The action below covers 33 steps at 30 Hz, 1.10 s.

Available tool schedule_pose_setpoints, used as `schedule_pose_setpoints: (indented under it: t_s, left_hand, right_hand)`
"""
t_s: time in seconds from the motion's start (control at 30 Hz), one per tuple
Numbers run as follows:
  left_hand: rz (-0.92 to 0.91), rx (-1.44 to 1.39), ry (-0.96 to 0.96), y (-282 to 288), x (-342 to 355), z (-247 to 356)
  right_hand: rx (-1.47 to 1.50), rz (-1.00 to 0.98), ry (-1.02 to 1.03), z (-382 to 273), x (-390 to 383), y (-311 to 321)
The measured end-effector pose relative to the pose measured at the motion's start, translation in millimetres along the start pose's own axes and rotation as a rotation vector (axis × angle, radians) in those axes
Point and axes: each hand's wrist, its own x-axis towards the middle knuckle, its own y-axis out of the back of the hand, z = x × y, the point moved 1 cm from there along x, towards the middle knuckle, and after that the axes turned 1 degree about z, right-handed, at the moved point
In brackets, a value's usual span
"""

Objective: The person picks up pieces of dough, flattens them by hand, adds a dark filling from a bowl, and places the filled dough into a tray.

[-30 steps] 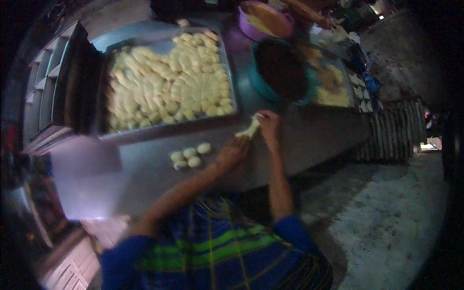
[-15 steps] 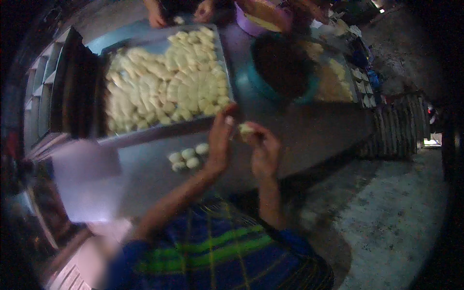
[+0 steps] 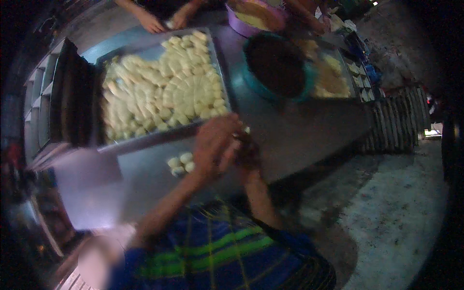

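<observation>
While a second ago the right hand (image 3: pixel 249 152) held a pale strip of dough out over the metal table (image 3: pixel 299 140), both hands now press together above the table's near edge. Left hand (image 3: pixel 217 147) cups over the right, fingers curled close. Only a small pale bit of the dough piece (image 3: pixel 246 130) shows between them; how tightly it is gripped cannot be told. Judging by this, the stretching has given way to folding or rolling the piece. Just left of the hands lie three small dough balls (image 3: pixel 181 163) on the table. Beyond them sits a large metal tray (image 3: pixel 159 140) packed with shaped dough pieces (image 3: pixel 164 94). Further back stand a teal bowl (image 3: pixel 263 87) with dark filling and a purple bowl (image 3: pixel 241 26). Another person's hands (image 3: pixel 162 19) work at the tray's far end.
</observation>
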Motion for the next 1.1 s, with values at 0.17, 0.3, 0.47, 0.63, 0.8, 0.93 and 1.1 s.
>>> schedule_pose_setpoints:
  t_s: [0.17, 0.3, 0.47, 0.63, 0.8, 0.93, 1.1]
  left_hand:
    - [-0.098, 0.025, -0.155, -7, -12, 4]
    - [-0.297, -0.373, 0.114, -17, -8, 3]
    - [-0.200, -0.838, 0.463, -32, -18, -8]
    - [-0.179, -0.719, 0.873, 2, -53, -46]
    - [-0.036, -0.636, 0.919, 35, -67, -62]
    - [0.021, -0.646, 0.940, 53, -81, -58]
    - [0.064, -0.582, 0.988, 63, -96, -60]
  right_hand:
    - [0.107, -0.129, -0.104, 26, -25, -2]
    - [0.184, -0.119, -0.068, 26, -16, 14]
    - [-0.033, -0.082, 0.315, -51, 23, 28]
    - [-1.282, -0.063, 0.451, -198, 108, 48]
    - [-1.745, -0.509, 0.513, -223, 196, 54]
    - [-2.021, -0.634, 0.192, -224, 235, 61]
    - [-1.831, -0.702, -0.067, -217, 252, 70]
